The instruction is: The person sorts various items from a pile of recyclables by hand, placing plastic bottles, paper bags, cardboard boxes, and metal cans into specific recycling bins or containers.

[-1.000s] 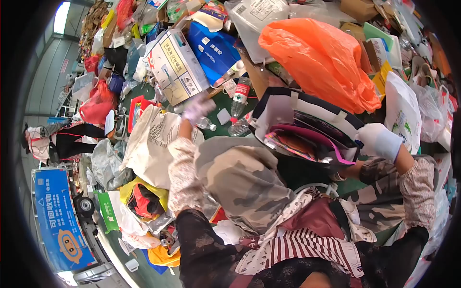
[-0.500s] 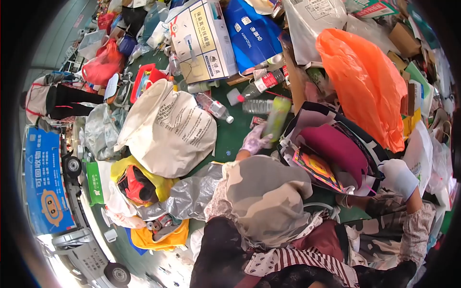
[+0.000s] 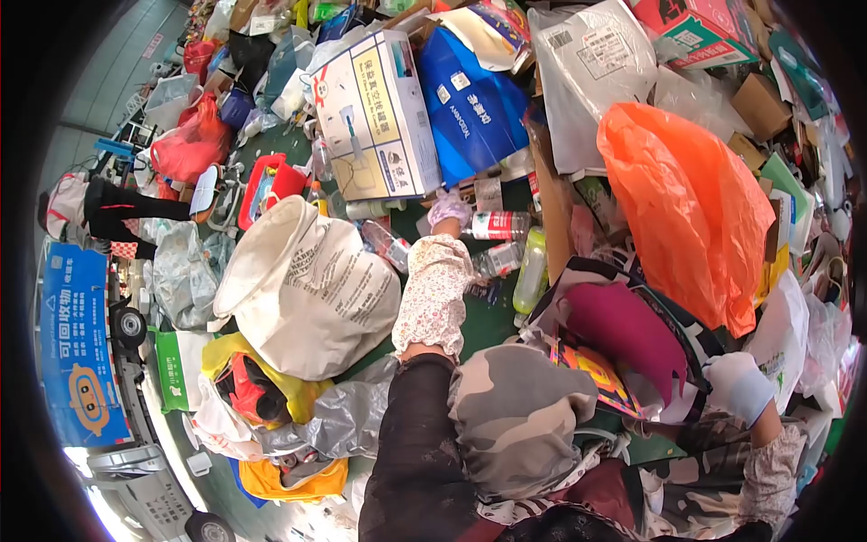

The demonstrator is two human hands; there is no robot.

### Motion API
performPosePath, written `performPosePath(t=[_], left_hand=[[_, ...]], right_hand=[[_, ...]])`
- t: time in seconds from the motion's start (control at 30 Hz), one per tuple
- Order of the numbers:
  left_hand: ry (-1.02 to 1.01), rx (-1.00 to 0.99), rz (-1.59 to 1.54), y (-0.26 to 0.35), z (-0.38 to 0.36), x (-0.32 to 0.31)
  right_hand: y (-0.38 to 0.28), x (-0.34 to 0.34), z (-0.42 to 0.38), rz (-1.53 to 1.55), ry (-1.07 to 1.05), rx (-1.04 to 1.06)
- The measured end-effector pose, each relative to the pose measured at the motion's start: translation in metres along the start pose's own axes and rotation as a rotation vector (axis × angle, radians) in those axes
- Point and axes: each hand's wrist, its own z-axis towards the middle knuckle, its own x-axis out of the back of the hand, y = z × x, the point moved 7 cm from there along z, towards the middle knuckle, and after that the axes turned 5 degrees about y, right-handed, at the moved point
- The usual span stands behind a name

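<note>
Landmark: the white sack (image 3: pixel 302 289), mouth open toward its upper left, lies on the green belt (image 3: pixel 424 237); every place below is given from it.
Waste pile: heaped beyond and right of the sack, unsorted as far as can be seen, with a large white carton (image 3: pixel 375 117) just above it and an orange plastic bag (image 3: pixel 691 208) far to its right, so by my judgement most of the sorting is left.
Striped bag: the striped bag (image 3: pixel 632 348), well right of the sack, stands open with a magenta lining and coloured sheets inside; some pickings look already stowed.
Loose bottles: a green bottle (image 3: pixel 530 271) lies between the sack and the striped bag; a red-label bottle (image 3: pixel 499 225) and a clear one lie just above it, none yet bagged.
Left hand: the left hand (image 3: pixel 449 210), gloved, reaches out above and right of the sack; fingers curl at the red-label bottle's end, though I cannot tell if they grip it.
Right hand: the right hand (image 3: pixel 741 387), gloved, far right of the sack, is closed on the striped bag's rim.
Change: half a second ago the left hand held the green bottle up near the striped bag; now that bottle lies on the belt and the arm has stretched farther out.
</note>
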Motion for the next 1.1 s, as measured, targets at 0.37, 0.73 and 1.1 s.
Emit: performPosePath(t=[0.37, 0.73, 1.1], left_hand=[[0.193, -0.042, -0.119, -0.003, -0.055, -0.048], [0.399, -0.157, -0.429, -0.027, -0.156, 0.025], [0.331, -0.224, -0.675, -0.057, -0.219, 0.201]], right_hand=[[0.004, -0.004, -0.007, 0.034, 0.075, 0.028], [-0.001, -0.017, -0.026, 0.049, 0.123, 0.043], [-0.006, -0.007, -0.041, 0.071, 0.215, 0.034]])
